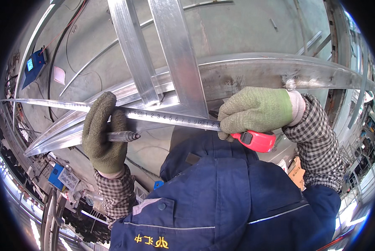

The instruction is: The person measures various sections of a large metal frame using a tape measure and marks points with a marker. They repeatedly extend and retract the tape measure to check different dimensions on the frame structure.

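My left hand (101, 138), in a green work glove, is closed around a dark marker pen (122, 137) whose tip points right. Its raised fingers also touch the extended blade of a tape measure (162, 116). That blade runs from the far left across to my right hand (258, 109), gloved in the same green. There the fingers pinch the blade beside the red tape case (258, 141), which hangs just under the hand. Beneath the blade, two shiny metal box-section bars (177, 46) meet a long crosswise metal beam (246, 77).
A dark blue machine with a lit screen (34, 67) stands on the grey floor (233, 29) at the far left, a pink sheet (59, 75) near it. Cables trail around there. A blue crate (56, 175) sits lower left, and a cardboard box (296, 172) lies behind my right arm.
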Motion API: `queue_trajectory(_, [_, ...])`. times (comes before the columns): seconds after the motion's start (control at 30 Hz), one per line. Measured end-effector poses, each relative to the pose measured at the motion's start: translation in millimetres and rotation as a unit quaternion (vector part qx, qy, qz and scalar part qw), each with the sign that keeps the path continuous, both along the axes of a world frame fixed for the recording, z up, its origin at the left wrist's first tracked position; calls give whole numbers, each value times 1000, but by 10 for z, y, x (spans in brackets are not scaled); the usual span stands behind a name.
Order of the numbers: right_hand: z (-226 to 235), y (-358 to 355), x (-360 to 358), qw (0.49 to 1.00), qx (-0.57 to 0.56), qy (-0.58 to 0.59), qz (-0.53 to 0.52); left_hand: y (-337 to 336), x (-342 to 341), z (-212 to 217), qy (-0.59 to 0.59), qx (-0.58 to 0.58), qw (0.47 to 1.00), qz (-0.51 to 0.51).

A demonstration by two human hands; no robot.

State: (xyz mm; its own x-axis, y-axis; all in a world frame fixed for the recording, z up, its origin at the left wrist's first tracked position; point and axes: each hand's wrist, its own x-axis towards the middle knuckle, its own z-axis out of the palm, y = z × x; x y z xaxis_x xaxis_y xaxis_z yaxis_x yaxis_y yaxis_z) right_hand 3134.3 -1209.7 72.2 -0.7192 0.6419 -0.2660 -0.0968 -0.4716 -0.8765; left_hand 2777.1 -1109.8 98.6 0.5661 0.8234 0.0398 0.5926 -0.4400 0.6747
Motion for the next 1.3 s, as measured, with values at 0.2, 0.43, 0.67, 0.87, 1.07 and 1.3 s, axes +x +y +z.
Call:
queue_trajectory(0.2, [120, 136, 39, 977, -154, -101, 103, -10, -1, 5, 9, 10, 1000, 2])
queue_trajectory(0.43, [73, 149, -37, 992, -54, -68, 93, -1, 8, 35, 0, 19, 1000, 24])
queue_trajectory(0.67, [183, 149, -41, 968, -205, -109, 91, -343, 22, 65, -89, 20, 977, 191])
queue_trajectory(0.87, [110, 87, -80, 984, -162, -51, 53, -1103, 513, -14, -155, -252, 941, 163])
queue_trajectory(1.07, [26, 72, 2, 970, -222, -63, 80, -1556, 1316, 15, -262, -463, 777, 337])
queue_trajectory(1.3, [-79, -23, -9, 985, -148, -64, 55, -1731, 1842, 11, -386, -440, 644, 492])
